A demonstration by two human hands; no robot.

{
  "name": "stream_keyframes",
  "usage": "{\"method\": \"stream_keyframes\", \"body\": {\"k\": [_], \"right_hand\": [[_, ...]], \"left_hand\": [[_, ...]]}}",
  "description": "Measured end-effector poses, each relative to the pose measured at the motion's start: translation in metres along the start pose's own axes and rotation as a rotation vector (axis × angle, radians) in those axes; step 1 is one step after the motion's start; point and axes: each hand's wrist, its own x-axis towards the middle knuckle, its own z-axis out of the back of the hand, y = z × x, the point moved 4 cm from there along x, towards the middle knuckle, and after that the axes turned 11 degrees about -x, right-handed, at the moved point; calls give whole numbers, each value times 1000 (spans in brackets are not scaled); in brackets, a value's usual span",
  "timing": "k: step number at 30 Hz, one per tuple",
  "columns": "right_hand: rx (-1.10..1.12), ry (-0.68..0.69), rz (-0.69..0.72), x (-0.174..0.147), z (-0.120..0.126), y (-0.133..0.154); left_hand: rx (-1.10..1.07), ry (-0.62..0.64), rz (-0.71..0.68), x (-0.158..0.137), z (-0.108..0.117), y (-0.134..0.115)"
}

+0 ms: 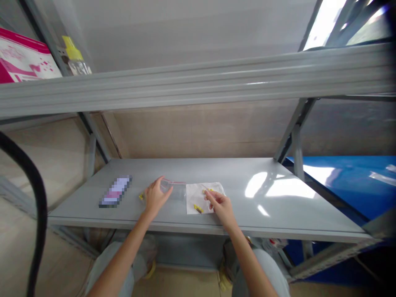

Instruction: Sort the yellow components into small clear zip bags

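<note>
A clear zip bag (177, 194) with a red line along its top edge lies on the grey shelf. My left hand (154, 196) holds its left side, with the thumb and forefinger apart around the plastic. Directly right of the bag is a white paper sheet (192, 192). Over this sheet, my right hand (219, 202) has its fingers pinched at a small yellow piece (208, 190), too small to name in kind. Several more small yellow and brown pieces (198, 208) lie on the paper's lower part. Another yellow bit (141, 196) shows left of my left hand.
A phone (115, 191) with a blurred screen lies on the shelf (235, 222) at the left. A shelf beam (192, 84) crosses above my hands. Higher up stand a yellow-capped bottle (76, 57) and a pink-and-white box (26, 57). A black cable (38, 198) hangs at the left.
</note>
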Motion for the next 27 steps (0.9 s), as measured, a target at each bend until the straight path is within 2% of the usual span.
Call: {"method": "stream_keyframes", "body": {"k": [4, 7, 13, 21, 27], "right_hand": [[-5, -11, 9, 1, -1, 2], [-19, 16, 18, 1, -5, 1], [-50, 18, 25, 1, -10, -5], [-70, -2, 38, 0, -10, -9], [-72, 6, 40, -2, -10, -7]], "left_hand": [[226, 227, 167, 18, 10, 48], [267, 295, 228, 15, 9, 66], [323, 220, 180, 10, 10, 62], [396, 81, 233, 9, 22, 48], [477, 135, 252, 5, 4, 43]]}}
